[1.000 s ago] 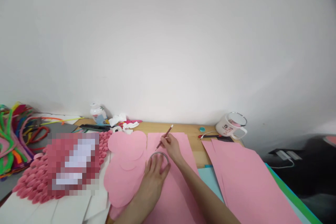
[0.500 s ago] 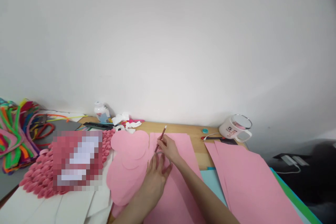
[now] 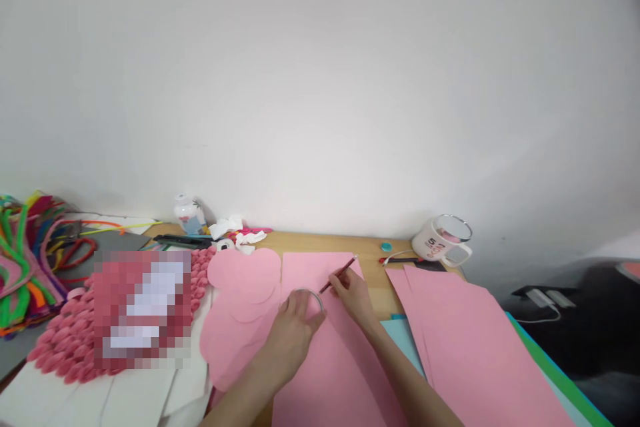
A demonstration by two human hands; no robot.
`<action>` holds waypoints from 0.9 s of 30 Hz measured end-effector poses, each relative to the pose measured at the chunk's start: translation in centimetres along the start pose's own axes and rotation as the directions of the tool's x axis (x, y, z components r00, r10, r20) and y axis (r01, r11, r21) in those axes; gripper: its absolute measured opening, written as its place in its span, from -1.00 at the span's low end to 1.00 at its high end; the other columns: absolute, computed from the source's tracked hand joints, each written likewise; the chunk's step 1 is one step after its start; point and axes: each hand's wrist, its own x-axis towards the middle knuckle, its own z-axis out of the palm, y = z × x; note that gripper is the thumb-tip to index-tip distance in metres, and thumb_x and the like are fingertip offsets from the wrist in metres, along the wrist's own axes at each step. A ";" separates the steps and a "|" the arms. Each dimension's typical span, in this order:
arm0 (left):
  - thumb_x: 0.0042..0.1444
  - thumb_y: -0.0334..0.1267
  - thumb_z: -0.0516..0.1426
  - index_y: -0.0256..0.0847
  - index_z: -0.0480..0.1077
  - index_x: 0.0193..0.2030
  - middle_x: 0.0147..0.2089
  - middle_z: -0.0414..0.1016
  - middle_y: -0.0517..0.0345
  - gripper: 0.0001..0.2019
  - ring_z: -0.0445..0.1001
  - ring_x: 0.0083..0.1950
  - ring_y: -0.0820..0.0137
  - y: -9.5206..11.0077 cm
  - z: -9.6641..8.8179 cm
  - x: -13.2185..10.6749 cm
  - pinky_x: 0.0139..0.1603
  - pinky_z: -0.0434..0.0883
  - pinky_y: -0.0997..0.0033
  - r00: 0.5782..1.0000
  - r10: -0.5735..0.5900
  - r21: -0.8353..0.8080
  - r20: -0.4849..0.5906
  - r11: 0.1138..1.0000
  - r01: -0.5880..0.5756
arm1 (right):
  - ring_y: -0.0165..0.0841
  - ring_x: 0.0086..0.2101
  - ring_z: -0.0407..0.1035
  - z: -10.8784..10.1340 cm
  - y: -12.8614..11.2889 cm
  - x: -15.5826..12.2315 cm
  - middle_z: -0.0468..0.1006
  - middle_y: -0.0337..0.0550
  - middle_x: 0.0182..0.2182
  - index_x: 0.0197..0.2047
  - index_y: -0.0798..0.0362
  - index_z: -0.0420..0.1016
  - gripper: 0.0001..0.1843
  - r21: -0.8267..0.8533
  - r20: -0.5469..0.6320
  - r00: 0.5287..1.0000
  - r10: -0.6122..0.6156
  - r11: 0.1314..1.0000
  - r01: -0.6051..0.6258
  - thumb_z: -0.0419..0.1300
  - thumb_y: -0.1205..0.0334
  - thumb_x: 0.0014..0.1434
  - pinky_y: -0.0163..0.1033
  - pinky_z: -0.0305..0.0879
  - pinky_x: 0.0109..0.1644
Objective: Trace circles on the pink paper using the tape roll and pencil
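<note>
My left hand (image 3: pixel 291 340) presses a round, thin-rimmed ring (image 3: pixel 319 299) down on a pink paper sheet (image 3: pixel 325 380), its fingers bent over the left and near parts of the rim. My right hand (image 3: pixel 354 297) pinches a dark red pencil (image 3: pixel 345 268) with a pale end. The pencil slants up to the right, and its tip is at the upper right edge of the ring. Pink round paper cut-outs (image 3: pixel 240 340) overlap just left of the sheet. Whether a line is drawn along the ring is too faint to tell.
More pink sheets (image 3: pixel 470 347) lie at the right, over light blue paper (image 3: pixel 400 340). A white mug (image 3: pixel 434 243) and a white bottle (image 3: pixel 190 215) stand by the wall. Pink braided work (image 3: pixel 65 343), colourful fuzzy strips (image 3: pixel 25 253) and red-handled scissors (image 3: pixel 83 253) are at the left.
My right hand has moved right and a little nearer with the pencil, from the ring's top to its upper right edge. The pencil leans more to the right. My left hand stays on the ring.
</note>
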 end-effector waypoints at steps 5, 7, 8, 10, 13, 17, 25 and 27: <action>0.13 -0.49 -0.01 0.01 0.31 0.15 0.17 0.24 -0.02 -0.52 0.20 0.14 0.12 -0.3 -0.2 0.2 -0.02 0.31 0.17 1.000 0.017 0.010 0.020 1.000 -0.017 | -0.24 -0.53 0.45 -0.2 0.0 -1.5 0.50 -0.15 -0.55 -0.39 0.02 0.35 -0.58 0.116 -0.053 0.998 0.019 0.993 -0.013 0.19 -0.20 -0.03 -0.17 0.39 -0.40; 0.12 -0.50 0.00 0.00 0.32 0.12 0.13 0.28 -0.01 -0.53 0.23 0.11 0.12 -0.4 -0.4 0.2 -0.04 0.31 0.19 0.999 0.027 0.010 0.017 1.000 -0.027 | -0.23 -0.52 0.45 -0.2 -0.1 -1.8 0.50 -0.13 -0.54 -0.38 0.02 0.35 -0.55 0.137 -0.062 0.998 0.021 0.991 -0.012 0.20 -0.23 -0.04 -0.17 0.39 -0.38; 0.11 -0.51 0.01 0.00 0.32 0.12 0.12 0.29 0.00 -0.53 0.24 0.09 0.12 -0.4 -0.5 0.2 -0.05 0.31 0.20 0.999 0.030 0.014 0.022 0.999 -0.030 | -0.23 -0.51 0.46 -0.2 -0.2 -2.0 0.51 -0.12 -0.53 -0.38 0.02 0.35 -0.54 0.138 -0.066 0.998 0.022 0.990 -0.012 0.20 -0.23 -0.05 -0.17 0.39 -0.38; 0.09 -0.53 0.02 0.01 0.30 0.13 0.10 0.31 0.01 -0.51 0.26 0.07 0.12 -0.3 -0.8 0.3 -0.07 0.32 0.22 0.998 0.032 0.029 0.046 0.999 -0.034 | -0.21 -0.50 0.46 -0.2 -0.4 -2.2 0.52 -0.10 -0.52 -0.39 0.03 0.35 -0.54 0.124 -0.081 0.997 0.020 0.992 -0.010 0.20 -0.24 -0.05 -0.16 0.38 -0.37; 0.09 -0.55 0.00 -0.02 0.25 0.18 0.11 0.32 0.01 -0.47 0.28 0.04 0.17 -0.1 -1.4 0.5 -0.08 0.33 0.25 0.996 0.016 0.057 0.089 0.998 -0.021 | -0.20 -0.49 0.46 -0.3 -0.5 -2.4 0.51 -0.09 -0.53 -0.39 0.03 0.36 -0.54 0.096 -0.098 0.995 0.014 0.995 -0.005 0.19 -0.24 -0.04 -0.15 0.37 -0.36; 0.10 -0.56 -0.02 -0.10 0.33 0.08 0.08 0.35 0.00 -0.56 0.32 -0.02 0.22 0.1 -2.1 0.9 -0.09 0.34 0.26 0.989 -0.027 0.067 0.147 0.998 0.017 | -0.21 -0.49 0.45 -0.2 -0.3 -2.5 0.51 -0.10 -0.53 -0.38 0.04 0.37 -0.56 0.093 -0.090 0.996 0.006 0.996 0.003 0.19 -0.21 -0.03 -0.17 0.37 -0.35; 0.14 -0.52 -0.04 -0.05 0.37 0.05 0.10 0.33 0.02 -0.58 0.31 -0.04 0.23 0.0 -2.4 1.0 -0.11 0.33 0.28 0.989 -0.022 0.019 0.146 1.000 0.020 | -0.21 -0.49 0.45 -0.2 -0.8 -3.0 0.52 -0.10 -0.57 -0.40 0.05 0.43 -0.56 0.045 -0.083 0.996 -0.027 0.999 0.031 0.17 -0.21 0.00 -0.20 0.34 -0.35; 0.12 -0.52 -0.03 -0.03 0.36 0.07 0.13 0.30 0.02 -0.57 0.29 -0.03 0.21 -0.1 -2.4 1.1 -0.09 0.32 0.26 0.984 -0.031 0.013 0.175 0.999 0.029 | -0.21 -0.49 0.45 -0.3 -0.9 -3.4 0.52 -0.09 -0.58 -0.43 0.06 0.44 -0.54 0.021 -0.076 0.996 -0.037 0.999 0.039 0.14 -0.21 0.02 -0.21 0.33 -0.36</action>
